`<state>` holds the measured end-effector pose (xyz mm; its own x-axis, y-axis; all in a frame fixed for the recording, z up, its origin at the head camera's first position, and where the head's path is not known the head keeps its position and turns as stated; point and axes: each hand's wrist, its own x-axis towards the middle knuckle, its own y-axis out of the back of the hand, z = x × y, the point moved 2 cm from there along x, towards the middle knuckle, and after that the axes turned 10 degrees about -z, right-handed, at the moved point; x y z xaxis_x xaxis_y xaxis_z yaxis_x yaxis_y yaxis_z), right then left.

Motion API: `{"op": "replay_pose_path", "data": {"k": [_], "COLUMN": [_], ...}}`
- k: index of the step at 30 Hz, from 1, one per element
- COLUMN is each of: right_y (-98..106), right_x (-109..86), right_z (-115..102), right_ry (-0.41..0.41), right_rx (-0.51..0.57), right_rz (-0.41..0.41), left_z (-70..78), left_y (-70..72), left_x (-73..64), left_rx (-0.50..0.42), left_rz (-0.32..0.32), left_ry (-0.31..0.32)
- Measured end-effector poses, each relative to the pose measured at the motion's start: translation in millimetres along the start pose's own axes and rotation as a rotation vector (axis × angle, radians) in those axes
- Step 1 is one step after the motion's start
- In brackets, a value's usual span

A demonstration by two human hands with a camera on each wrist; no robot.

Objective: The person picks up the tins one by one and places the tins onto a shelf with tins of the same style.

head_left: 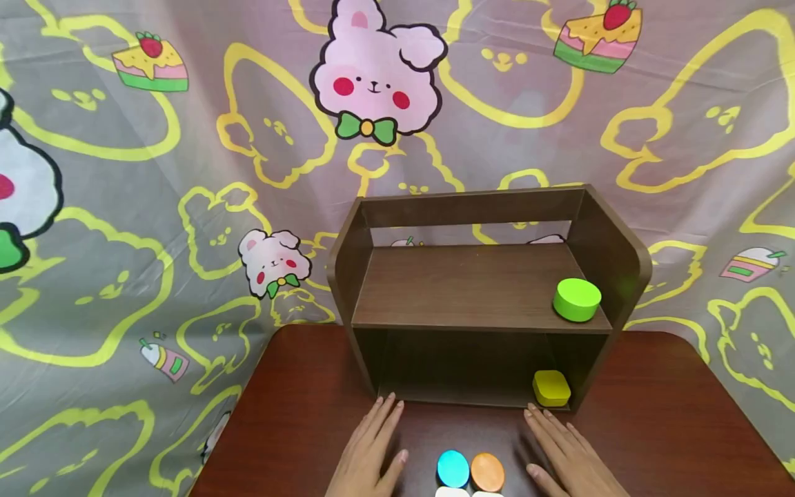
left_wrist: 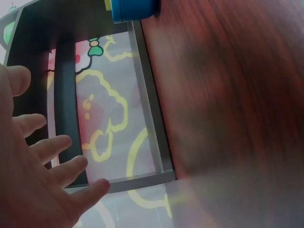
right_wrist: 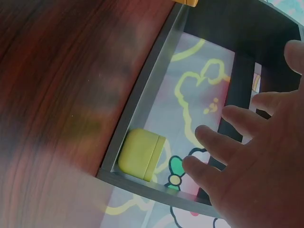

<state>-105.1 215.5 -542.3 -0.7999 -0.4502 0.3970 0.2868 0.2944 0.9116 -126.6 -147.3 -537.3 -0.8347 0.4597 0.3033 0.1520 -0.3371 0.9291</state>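
Note:
My left hand [head_left: 369,452] is held out with straight fingers in front of the lower left of a dark brown two-tier shelf [head_left: 478,324]. On the other side, my right hand [head_left: 568,452] reaches forward the same way, its fingertips near a yellow squarish container [head_left: 551,388] on the lower tier. Neither hand holds anything. Between them stand a round blue-topped container [head_left: 453,469] and a round orange-topped one [head_left: 487,472]. Two white tops [head_left: 452,492] are cut off at the frame's bottom. A round green container [head_left: 577,300] sits at the upper tier's right end.
The shelf stands on a reddish-brown wooden table [head_left: 292,400]. A cloth [head_left: 155,276] printed with cartoon rabbits and cakes hangs behind and to the left. Side walls [head_left: 611,255] and a top back rail [head_left: 472,206] bound the upper tier.

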Motion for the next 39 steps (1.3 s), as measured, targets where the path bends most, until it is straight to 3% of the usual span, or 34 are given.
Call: {"op": "replay_pose_path", "data": {"k": [5,14,19,26,34,39], "right_y": [-0.2,-0.7,0.7,3.0,1.8,3.5], "right_x": [0.1,1.4,3.0,2.8,3.6,4.2], "right_z": [-1.1,-0.7,-2.3,-9.5,-9.3,-11.7], "right_ry": [-0.002,0.027,-0.002,-0.103,-0.087,-0.113], "right_rx": [0.02,0.034,0.05,0.002,0.012,0.06], "right_rz": [-0.013,-0.023,-0.051,-0.135,-0.116,-0.165], "left_z": [-2.1,-2.4,-1.5,-1.8,-2.2,-2.7], "left_y": [-1.5,-3.2,-2.5,-3.1,-3.1,-1.3], "left_x": [0.5,0.2,0.9,-0.4,0.7,1.4], "left_rx": [-0.092,-0.133,-0.147,-0.156,-0.136,-0.129], "left_rz": [-0.049,-0.054,-0.063,-0.025,0.042,0.071], "left_ry": [0.041,0.049,0.059,0.041,-0.005,-0.008]}}
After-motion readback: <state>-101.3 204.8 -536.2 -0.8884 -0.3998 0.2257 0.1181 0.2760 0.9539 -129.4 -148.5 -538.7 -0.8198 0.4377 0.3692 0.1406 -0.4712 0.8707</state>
